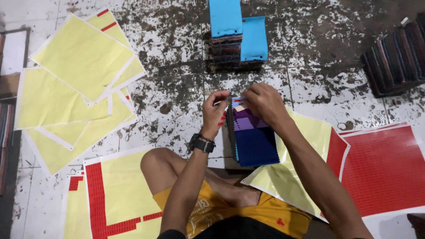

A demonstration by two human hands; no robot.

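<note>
With my left hand (214, 110) pinching small red stickers (224, 117) and my right hand (264, 102) pressed fingers-together on the fabric swatch stack (254, 139) at centre frame, I judge each label needs squaring to the top edge before rubbing flat.

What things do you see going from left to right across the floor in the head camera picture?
Pile of pale yellow paper sheets → left hand → stepped stack of purple and blue fabric swatches → big red sticker sheet.
</note>
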